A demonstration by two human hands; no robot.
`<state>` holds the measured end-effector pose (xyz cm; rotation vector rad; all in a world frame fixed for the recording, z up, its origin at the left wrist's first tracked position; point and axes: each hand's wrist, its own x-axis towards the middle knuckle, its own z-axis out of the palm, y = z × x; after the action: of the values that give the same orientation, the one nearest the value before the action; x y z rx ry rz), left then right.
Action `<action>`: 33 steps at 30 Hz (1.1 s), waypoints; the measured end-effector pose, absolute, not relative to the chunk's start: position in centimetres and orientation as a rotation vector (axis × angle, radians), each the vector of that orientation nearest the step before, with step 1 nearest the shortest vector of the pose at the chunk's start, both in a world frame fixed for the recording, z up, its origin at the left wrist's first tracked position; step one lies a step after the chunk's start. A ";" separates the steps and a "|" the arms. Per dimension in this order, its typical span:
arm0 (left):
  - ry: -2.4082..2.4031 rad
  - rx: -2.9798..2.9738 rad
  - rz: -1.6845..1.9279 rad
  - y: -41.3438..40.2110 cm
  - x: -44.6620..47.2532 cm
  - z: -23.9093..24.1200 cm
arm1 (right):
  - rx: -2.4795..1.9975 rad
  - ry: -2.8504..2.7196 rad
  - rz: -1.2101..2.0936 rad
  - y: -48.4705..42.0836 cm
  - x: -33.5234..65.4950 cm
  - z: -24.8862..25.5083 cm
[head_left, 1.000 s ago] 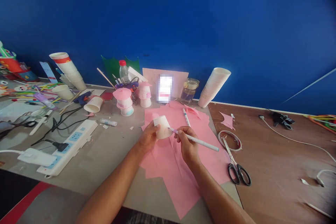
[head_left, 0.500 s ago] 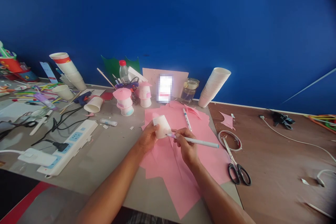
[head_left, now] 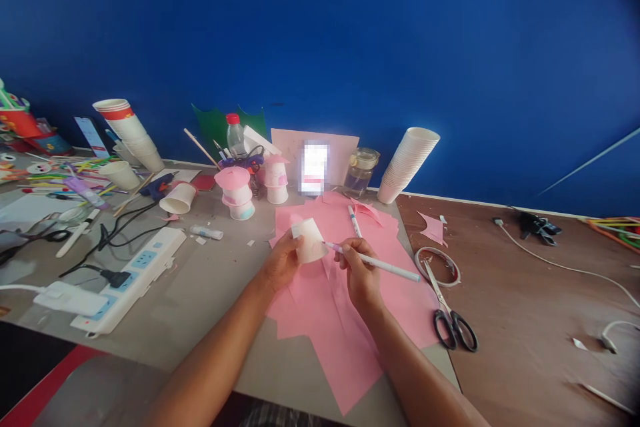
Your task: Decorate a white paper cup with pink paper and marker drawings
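Note:
A white paper cup (head_left: 311,243) with faint markings on its side is held tilted in my left hand (head_left: 284,261). My right hand (head_left: 361,273) pinches a white marker pen (head_left: 393,269) with a light blue end. Its tip is at the right side of the cup; whether it touches I cannot tell. Pink paper (head_left: 345,353) lies spread beneath both hands. A second marker (head_left: 354,221) rests on that paper beyond my right hand. Two small towers of paper cups with pink tops, the nearer tower (head_left: 236,195) and the farther tower (head_left: 277,180), stand to the left.
Scissors (head_left: 453,320) and a tape roll (head_left: 440,265) lie to the right. A tall cup stack (head_left: 407,165), a glass jar (head_left: 361,170) and a lit phone (head_left: 314,169) stand at the back. On the left are a power strip (head_left: 133,283), a glue stick (head_left: 207,232) and a tipped cup (head_left: 179,199).
My right hand and the marker have shifted slightly right, and the pen tip now sits higher along the cup's side. My left hand holds the cup in nearly the same place.

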<state>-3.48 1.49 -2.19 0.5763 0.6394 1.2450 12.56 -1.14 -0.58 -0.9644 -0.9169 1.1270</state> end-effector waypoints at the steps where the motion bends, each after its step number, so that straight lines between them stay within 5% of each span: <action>1: 0.635 0.576 1.245 1.5 -3.5 -2.2 | -0.970 -0.921 1.127 -1.1 12.6 -0.6; 33: 0.634 0.563 1.256 1.6 -3.7 -2.4 | -0.980 -0.883 1.117 -1.0 12.9 -0.8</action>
<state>-3.67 1.58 -2.39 0.5626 0.6338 1.2563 12.92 -0.97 -0.77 -0.9796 -0.8834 1.1165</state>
